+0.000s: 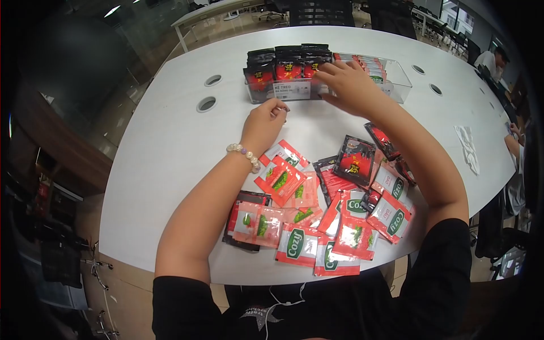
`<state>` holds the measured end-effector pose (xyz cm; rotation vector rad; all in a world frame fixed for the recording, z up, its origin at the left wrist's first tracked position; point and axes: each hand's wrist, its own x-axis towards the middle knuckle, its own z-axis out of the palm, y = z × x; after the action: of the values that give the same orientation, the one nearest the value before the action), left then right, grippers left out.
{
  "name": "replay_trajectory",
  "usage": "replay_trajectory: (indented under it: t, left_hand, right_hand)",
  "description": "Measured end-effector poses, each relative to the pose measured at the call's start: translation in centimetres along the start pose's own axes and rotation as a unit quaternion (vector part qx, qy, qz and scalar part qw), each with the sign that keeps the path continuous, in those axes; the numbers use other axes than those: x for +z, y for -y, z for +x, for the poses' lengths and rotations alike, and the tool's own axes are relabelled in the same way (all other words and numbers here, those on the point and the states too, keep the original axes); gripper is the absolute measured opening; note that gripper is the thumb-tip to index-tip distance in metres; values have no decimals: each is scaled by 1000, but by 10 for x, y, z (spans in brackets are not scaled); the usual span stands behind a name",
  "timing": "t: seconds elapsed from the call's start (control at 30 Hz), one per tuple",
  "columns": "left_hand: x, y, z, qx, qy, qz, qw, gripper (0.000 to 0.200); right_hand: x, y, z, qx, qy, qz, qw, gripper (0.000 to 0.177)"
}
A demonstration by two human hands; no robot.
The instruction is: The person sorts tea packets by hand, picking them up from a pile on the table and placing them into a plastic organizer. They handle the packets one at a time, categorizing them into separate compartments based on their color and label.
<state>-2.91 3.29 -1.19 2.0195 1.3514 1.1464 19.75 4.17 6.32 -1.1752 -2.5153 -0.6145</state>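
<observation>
A clear divided tray (403, 85) stands at the far middle of the white table (158, 141). Black-and-red packets (289, 69) fill its left and middle parts, and red-and-white packets (375, 69) stand at its right. My right hand (347, 85) reaches over the tray's front, fingers bent at the black packets; whether it grips one is hidden. My left hand (266, 122), with a bead bracelet, rests closed just in front of the tray, its fingers curled together. Nearer me lies a loose pile of red Cozy packets (297, 243) mixed with black-and-red packets (355, 160).
Round cable holes (207, 103) pierce the table at left and right. A crumpled white strip (467, 149) lies at the right. Another person (492, 63) sits beyond the right edge, and part of someone's arm (514, 148) shows nearer. Chairs (59, 255) stand around.
</observation>
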Motion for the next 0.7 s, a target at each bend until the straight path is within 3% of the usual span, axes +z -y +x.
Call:
replay_trajectory:
  t: [0.1,0.17,0.2,0.3,0.43,0.57,0.6,0.7]
  left_hand:
    - [1,-3,1,-4,15,-21,1000,12]
    - [3,-1,3,-8,20,-41,999,12]
    - [3,1,4,-16,33,-45,998,13]
    - [4,5,5,-22,34,-79,996,14]
    - [1,1,1,-28,17,-91,995,13]
    - [0,2,0,-24,20,-81,996,13]
    - [0,1,0,-22,23,-77,997,14]
    - [1,2,-1,-17,27,-74,997,15]
  right_hand:
    - [-30,6,-30,-2,186,240,953,46]
    - [-54,16,-51,-12,346,287,893,52]
    - [-50,18,-57,-63,386,286,875,57]
    - [-37,19,-60,-111,358,249,893,60]
    - [-33,20,-48,-28,413,296,861,53]
    - [2,8,-43,-83,208,275,935,42]
    - [4,6,-43,-90,120,274,950,36]
    - [-2,-6,-37,-45,54,321,945,27]
